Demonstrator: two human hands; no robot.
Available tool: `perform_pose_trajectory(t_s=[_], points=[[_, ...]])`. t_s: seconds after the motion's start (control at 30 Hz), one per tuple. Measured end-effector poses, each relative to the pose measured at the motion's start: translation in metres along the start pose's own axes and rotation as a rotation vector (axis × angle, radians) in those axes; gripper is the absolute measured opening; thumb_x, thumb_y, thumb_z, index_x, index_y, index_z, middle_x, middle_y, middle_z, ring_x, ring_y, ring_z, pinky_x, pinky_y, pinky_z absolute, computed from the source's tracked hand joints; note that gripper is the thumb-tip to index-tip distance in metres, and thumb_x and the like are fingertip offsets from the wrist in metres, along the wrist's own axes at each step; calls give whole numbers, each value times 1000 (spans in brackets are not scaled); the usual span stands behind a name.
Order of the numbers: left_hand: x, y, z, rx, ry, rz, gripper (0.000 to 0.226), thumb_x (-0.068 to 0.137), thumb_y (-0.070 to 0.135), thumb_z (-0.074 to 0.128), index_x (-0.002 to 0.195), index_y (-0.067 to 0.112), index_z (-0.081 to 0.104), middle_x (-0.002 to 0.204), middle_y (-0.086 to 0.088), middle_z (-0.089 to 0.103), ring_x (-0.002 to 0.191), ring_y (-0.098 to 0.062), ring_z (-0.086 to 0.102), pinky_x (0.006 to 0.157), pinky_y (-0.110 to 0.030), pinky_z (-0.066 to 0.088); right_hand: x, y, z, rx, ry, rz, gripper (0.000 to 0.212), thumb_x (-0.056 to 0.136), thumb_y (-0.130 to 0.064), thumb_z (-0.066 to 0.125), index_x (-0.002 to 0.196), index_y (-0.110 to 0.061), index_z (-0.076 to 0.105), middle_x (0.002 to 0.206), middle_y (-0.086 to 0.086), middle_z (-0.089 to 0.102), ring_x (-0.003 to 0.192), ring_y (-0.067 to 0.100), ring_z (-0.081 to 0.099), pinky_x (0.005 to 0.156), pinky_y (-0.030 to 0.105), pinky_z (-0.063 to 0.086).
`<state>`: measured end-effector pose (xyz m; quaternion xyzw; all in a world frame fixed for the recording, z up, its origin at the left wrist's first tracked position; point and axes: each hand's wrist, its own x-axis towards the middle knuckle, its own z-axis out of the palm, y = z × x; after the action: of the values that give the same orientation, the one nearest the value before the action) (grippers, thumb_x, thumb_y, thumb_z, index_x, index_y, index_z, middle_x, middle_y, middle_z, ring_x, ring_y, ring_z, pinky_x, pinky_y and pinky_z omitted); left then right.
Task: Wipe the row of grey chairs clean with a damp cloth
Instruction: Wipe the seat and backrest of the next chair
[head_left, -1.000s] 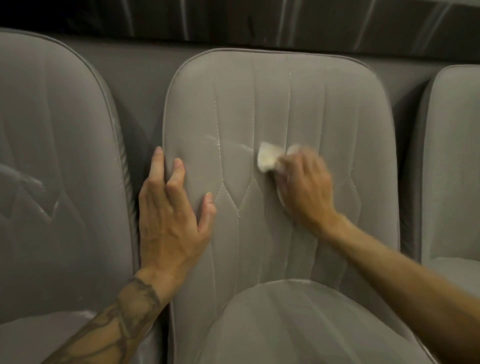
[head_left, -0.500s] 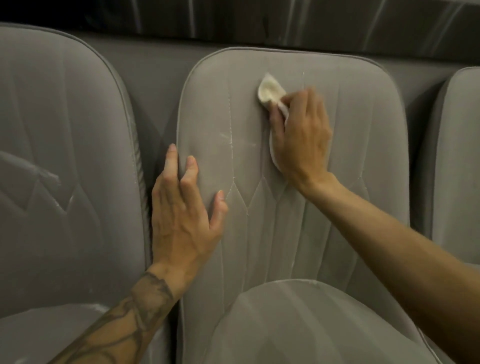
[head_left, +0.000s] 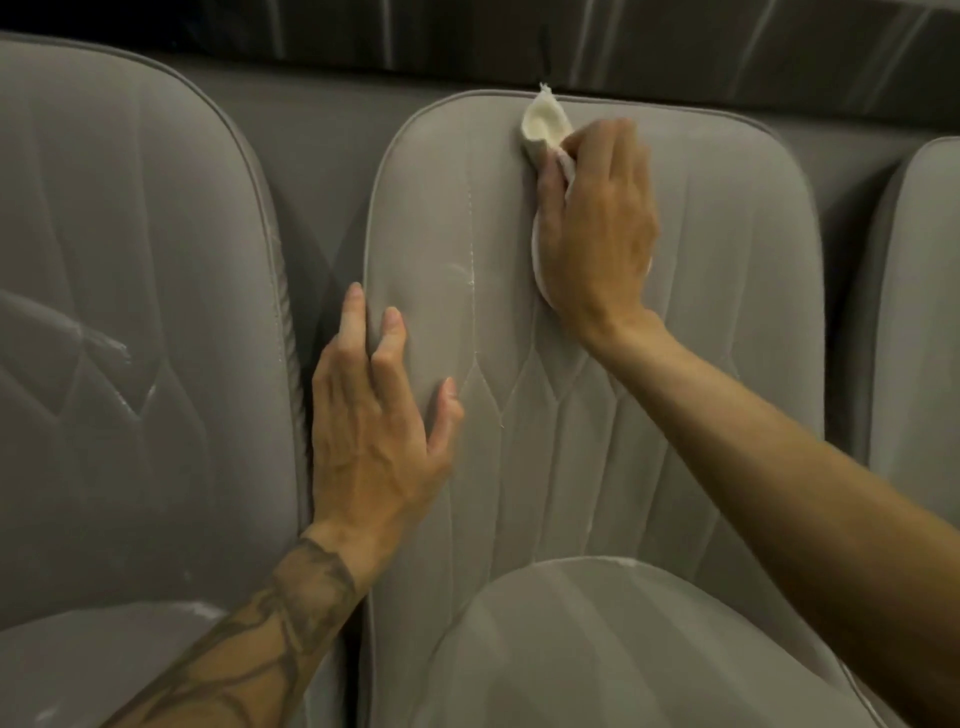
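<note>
The middle grey chair (head_left: 727, 322) fills the view, its stitched backrest facing me. My right hand (head_left: 597, 218) presses a white cloth (head_left: 543, 127) flat against the upper backrest, just under the top edge; the cloth sticks out above my fingers and along the hand's left side. My left hand (head_left: 374, 415) rests with straight fingers on the left edge of the same backrest, its outer fingers reaching into the gap beside it. The seat cushion (head_left: 623, 649) lies below.
A second grey chair (head_left: 130, 312) stands at the left with pale smears on its backrest. A third chair (head_left: 924, 312) shows at the right edge. A dark striped wall (head_left: 675, 41) runs behind the row.
My right hand has wiped the cloth upward from the middle of the backrest to near its top edge. The left hand has stayed on the backrest's left edge.
</note>
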<state>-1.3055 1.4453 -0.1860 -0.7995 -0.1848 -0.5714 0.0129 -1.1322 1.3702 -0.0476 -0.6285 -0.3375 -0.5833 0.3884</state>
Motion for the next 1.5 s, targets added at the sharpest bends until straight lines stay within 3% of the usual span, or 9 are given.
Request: perform_pose_trajectory(t_s=[0.23, 0.33, 0.53, 0.83, 0.9, 1.07, 1.2, 1.37, 1.5], points=[[0, 1, 0, 4, 1, 6, 64, 100, 35, 56, 148, -3, 38, 160, -31, 29, 139, -46, 40, 115, -51, 35, -161, 16, -45, 67, -373, -353, 14, 102, -20, 59, 97, -8, 54, 87, 17, 64, 71, 35, 57, 62, 46, 48], [1, 1, -3, -8, -3, 2, 64, 99, 32, 58, 147, -5, 40, 159, -33, 30, 139, -47, 40, 114, -53, 37, -143, 33, -49, 86, -430, -560, 16, 102, -22, 57, 100, -12, 46, 88, 17, 64, 70, 33, 58, 62, 42, 47], [1, 2, -3, -4, -16, -8, 63, 97, 30, 59, 146, -6, 41, 159, -33, 29, 140, -46, 39, 113, -54, 37, -31, 22, -3, 13, 0, -90, 24, 106, -30, 44, 95, -10, 50, 89, 14, 57, 74, 27, 50, 61, 39, 41], [1, 2, -3, -25, -22, -6, 62, 99, 29, 59, 147, -6, 42, 159, -34, 29, 141, -47, 39, 114, -52, 36, -260, 43, -72, 172, -598, -556, 14, 99, -23, 56, 106, -12, 50, 95, 11, 64, 75, 27, 52, 64, 40, 48], [1, 2, -3, -27, -23, -12, 62, 99, 29, 58, 146, -7, 42, 159, -34, 29, 141, -47, 39, 114, -53, 37, -229, 43, -60, 170, -534, -566, 13, 101, -22, 50, 108, -12, 50, 95, 13, 64, 75, 29, 55, 69, 40, 44], [1, 3, -4, -8, -13, -10, 62, 99, 29, 58, 146, -8, 44, 158, -35, 30, 141, -48, 40, 114, -52, 36, -145, 24, -20, 96, -193, -97, 15, 106, -27, 47, 101, -13, 45, 96, 16, 59, 80, 29, 50, 70, 37, 39], [1, 3, -4, -9, -23, -13, 61, 99, 29, 58, 145, -9, 44, 159, -35, 30, 140, -48, 40, 113, -53, 37, -235, 18, -51, 138, -402, -270, 14, 102, -24, 52, 102, -10, 54, 93, 16, 66, 77, 33, 60, 67, 43, 49], [1, 4, -5, -19, -24, -28, 60, 100, 28, 57, 146, -8, 44, 159, -34, 30, 139, -47, 40, 112, -51, 37, -247, 43, -69, 174, -682, -765, 9, 95, -21, 63, 95, -12, 59, 93, 10, 64, 76, 27, 56, 71, 35, 36], [2, 3, -4, -28, -10, -28, 60, 101, 29, 55, 147, -8, 43, 160, -33, 29, 141, -47, 40, 115, -49, 34, -145, 23, -28, 189, -340, -387, 13, 105, -24, 47, 102, -12, 48, 97, 14, 57, 80, 29, 46, 71, 39, 37]])
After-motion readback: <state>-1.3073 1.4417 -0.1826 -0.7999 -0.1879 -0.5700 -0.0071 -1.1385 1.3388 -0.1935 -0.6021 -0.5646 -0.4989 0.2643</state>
